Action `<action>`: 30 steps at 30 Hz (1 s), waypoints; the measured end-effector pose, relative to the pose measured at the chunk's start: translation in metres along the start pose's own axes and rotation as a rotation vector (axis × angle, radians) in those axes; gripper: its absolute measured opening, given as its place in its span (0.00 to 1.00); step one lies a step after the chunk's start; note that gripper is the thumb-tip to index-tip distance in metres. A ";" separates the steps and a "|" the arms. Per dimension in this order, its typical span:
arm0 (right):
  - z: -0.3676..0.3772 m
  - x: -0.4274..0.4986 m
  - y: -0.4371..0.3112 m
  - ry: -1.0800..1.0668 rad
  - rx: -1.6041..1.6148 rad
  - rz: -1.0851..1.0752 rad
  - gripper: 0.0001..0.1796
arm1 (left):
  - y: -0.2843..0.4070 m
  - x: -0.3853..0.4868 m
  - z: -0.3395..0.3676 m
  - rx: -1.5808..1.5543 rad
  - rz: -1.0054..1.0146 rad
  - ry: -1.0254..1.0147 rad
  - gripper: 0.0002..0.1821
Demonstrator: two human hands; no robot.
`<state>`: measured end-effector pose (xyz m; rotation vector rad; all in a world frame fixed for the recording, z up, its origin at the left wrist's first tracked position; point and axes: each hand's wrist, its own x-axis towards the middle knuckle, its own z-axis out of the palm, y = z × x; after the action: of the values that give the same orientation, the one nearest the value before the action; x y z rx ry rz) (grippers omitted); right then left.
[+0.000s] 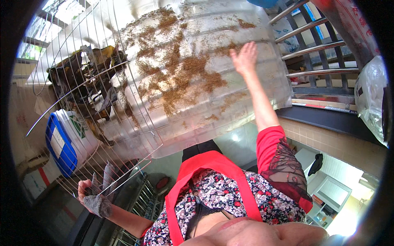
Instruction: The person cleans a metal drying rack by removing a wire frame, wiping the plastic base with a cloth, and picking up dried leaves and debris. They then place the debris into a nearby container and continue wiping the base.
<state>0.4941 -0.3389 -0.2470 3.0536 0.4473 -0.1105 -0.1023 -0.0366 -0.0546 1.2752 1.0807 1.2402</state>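
My left hand, with a grey knitted cloth or glove about it, grips the lower end of a wire rack. The rack stands tilted up at the left. My right hand reaches out with its thumb apart and holds nothing. It is over the right part of a translucent plastic sheet; whether the palm touches it I cannot tell. Brown crumbly grains lie scattered in patches over the sheet. Through the rack's wires show dark, dried, leaf-like pieces, partly on the sheet's left side.
A white tub with a blue lid lies tipped sideways behind the rack. Metal railing bars run along the right, beside a dark ledge. A clear plastic bag hangs at the far right. Part of a blue object shows on top.
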 end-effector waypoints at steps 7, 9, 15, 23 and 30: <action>-0.021 -0.108 -0.105 0.029 0.244 -0.545 0.49 | -0.006 0.009 0.016 -0.028 0.105 -0.006 0.15; -0.039 -0.129 -0.085 0.101 0.397 -0.556 0.46 | -0.009 0.010 0.012 0.040 0.181 -0.034 0.15; -0.004 -0.119 0.093 0.389 0.231 -0.201 0.45 | -0.009 0.009 0.016 0.198 0.149 0.045 0.19; 0.010 -0.090 0.095 0.114 0.041 0.209 0.48 | 0.014 -0.005 0.072 0.029 -0.069 0.254 0.20; -0.030 -0.129 0.018 0.335 0.270 -0.288 0.44 | 0.015 -0.011 0.085 0.245 0.102 0.186 0.19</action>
<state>0.3783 -0.3907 -0.2061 3.2529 0.9657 0.3649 -0.0196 -0.0548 -0.0372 1.4348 1.3486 1.3553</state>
